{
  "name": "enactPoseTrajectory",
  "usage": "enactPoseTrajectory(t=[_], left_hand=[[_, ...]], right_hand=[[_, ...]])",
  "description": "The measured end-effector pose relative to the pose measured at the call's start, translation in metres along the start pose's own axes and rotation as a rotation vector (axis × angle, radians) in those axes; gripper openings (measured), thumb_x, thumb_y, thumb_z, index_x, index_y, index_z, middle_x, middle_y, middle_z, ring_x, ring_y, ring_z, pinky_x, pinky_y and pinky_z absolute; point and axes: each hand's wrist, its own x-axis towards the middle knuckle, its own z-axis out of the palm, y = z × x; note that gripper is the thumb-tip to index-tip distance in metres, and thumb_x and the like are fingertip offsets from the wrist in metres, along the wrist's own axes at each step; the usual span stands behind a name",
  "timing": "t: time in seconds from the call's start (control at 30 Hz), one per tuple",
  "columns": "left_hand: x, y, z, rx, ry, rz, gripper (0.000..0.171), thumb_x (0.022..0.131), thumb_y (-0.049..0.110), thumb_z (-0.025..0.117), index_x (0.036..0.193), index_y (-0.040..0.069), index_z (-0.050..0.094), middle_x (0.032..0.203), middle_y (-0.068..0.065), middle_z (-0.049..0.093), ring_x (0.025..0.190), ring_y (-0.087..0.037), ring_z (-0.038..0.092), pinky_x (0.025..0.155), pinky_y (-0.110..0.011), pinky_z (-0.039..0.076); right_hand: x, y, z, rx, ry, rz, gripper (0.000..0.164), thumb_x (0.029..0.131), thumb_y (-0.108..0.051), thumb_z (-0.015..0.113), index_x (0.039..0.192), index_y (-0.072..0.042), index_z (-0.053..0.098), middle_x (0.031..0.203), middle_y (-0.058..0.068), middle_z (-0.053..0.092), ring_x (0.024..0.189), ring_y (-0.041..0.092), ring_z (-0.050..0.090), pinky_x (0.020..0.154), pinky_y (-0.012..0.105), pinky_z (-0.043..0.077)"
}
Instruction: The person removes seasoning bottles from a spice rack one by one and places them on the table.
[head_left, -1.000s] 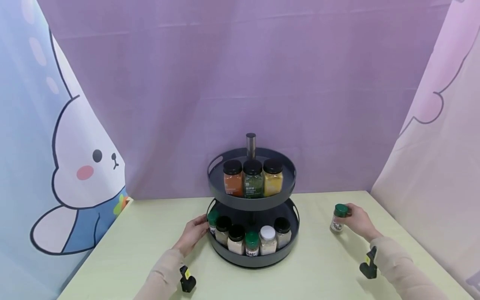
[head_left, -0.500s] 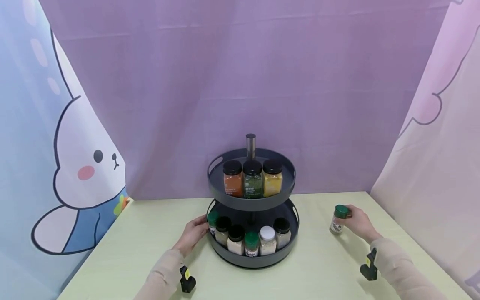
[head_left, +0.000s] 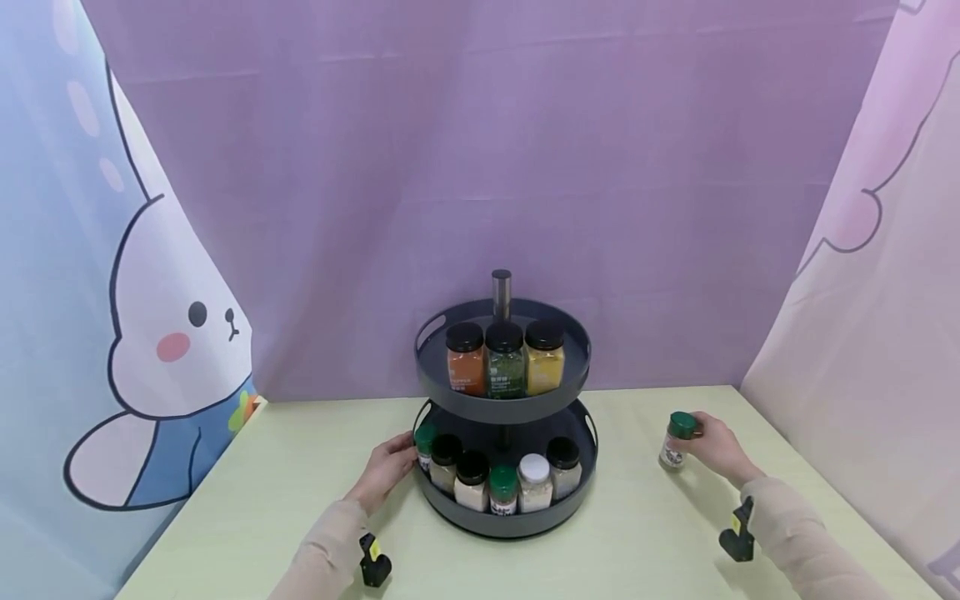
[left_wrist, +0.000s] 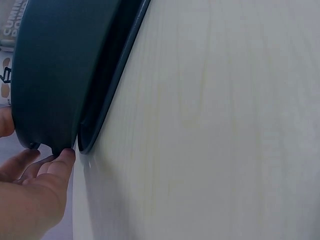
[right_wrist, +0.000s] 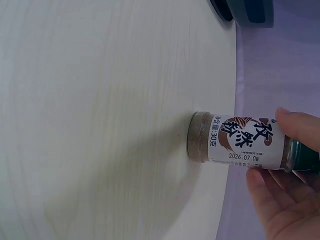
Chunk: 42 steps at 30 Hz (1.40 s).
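My right hand pinches a green-capped spice jar between thumb and fingers. The jar stands nearly upright at the table's right side, its base close to the surface, and its cumin-coloured powder shows below a printed white label. On the left, my left hand grips the rim of the lower tray of a dark grey two-tier turntable, with fingertips at its handle cutout in the left wrist view. Just inside that rim stands another green-capped jar.
Three black-capped jars, orange, green and yellow, stand on the upper tray. Several more line the lower tray's front, including a white-capped jar. A purple curtain hangs behind the table.
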Motion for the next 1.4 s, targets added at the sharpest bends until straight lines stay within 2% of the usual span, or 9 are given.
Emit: enactPoseTrajectory(t=[0.37, 0.77, 0.9, 1.03, 1.2, 1.4], left_hand=[[0.0, 0.001, 0.0, 0.029, 0.003, -0.001, 0.049, 0.092, 0.004, 0.049, 0.136, -0.011, 0.034, 0.14, -0.032, 0.036, 0.125, -0.039, 0.038, 0.106, -0.051, 0.034], [-0.001, 0.001, 0.001, 0.044, 0.005, 0.0, 0.048, 0.092, 0.005, 0.049, 0.136, -0.011, 0.035, 0.139, -0.032, 0.037, 0.124, -0.039, 0.04, 0.105, -0.05, 0.035], [-0.001, 0.002, 0.0, 0.04, 0.004, 0.003, 0.048, 0.092, 0.005, 0.049, 0.136, -0.01, 0.035, 0.139, -0.032, 0.038, 0.124, -0.038, 0.04, 0.105, -0.051, 0.035], [0.001, 0.003, 0.0, 0.032, 0.003, 0.012, 0.048, 0.092, 0.005, 0.049, 0.136, -0.01, 0.035, 0.14, -0.032, 0.037, 0.124, -0.038, 0.04, 0.105, -0.05, 0.035], [0.002, 0.003, 0.0, 0.027, 0.006, 0.009, 0.049, 0.092, 0.005, 0.05, 0.136, -0.01, 0.035, 0.14, -0.031, 0.037, 0.124, -0.038, 0.039, 0.105, -0.051, 0.034], [0.0, 0.0, 0.0, 0.027, 0.005, 0.008, 0.049, 0.092, 0.005, 0.05, 0.136, -0.011, 0.035, 0.139, -0.032, 0.037, 0.124, -0.039, 0.039, 0.105, -0.051, 0.035]], right_hand=[[0.002, 0.003, -0.001, 0.041, -0.038, 0.021, 0.069, 0.082, -0.017, 0.068, 0.127, 0.021, 0.031, 0.119, 0.047, 0.044, 0.105, 0.055, 0.048, 0.085, 0.063, 0.046], [0.003, -0.004, -0.01, 0.045, -0.035, -0.006, 0.07, 0.083, -0.019, 0.066, 0.13, 0.019, 0.03, 0.12, 0.044, 0.046, 0.106, 0.052, 0.048, 0.085, 0.06, 0.047], [0.002, -0.012, -0.016, 0.029, -0.013, -0.042, 0.067, 0.085, -0.02, 0.064, 0.13, 0.018, 0.033, 0.123, 0.044, 0.045, 0.11, 0.053, 0.045, 0.087, 0.063, 0.045], [0.002, -0.024, -0.022, -0.038, 0.048, -0.093, 0.061, 0.086, -0.02, 0.063, 0.129, 0.015, 0.037, 0.126, 0.042, 0.044, 0.112, 0.056, 0.04, 0.09, 0.066, 0.04], [0.001, -0.045, -0.025, -0.078, 0.099, -0.157, 0.058, 0.085, -0.019, 0.064, 0.128, 0.013, 0.041, 0.126, 0.039, 0.047, 0.113, 0.055, 0.041, 0.093, 0.064, 0.039], [-0.003, -0.07, -0.016, -0.018, 0.055, -0.231, 0.054, 0.083, -0.013, 0.066, 0.125, 0.012, 0.044, 0.124, 0.036, 0.05, 0.112, 0.05, 0.046, 0.096, 0.06, 0.04]])
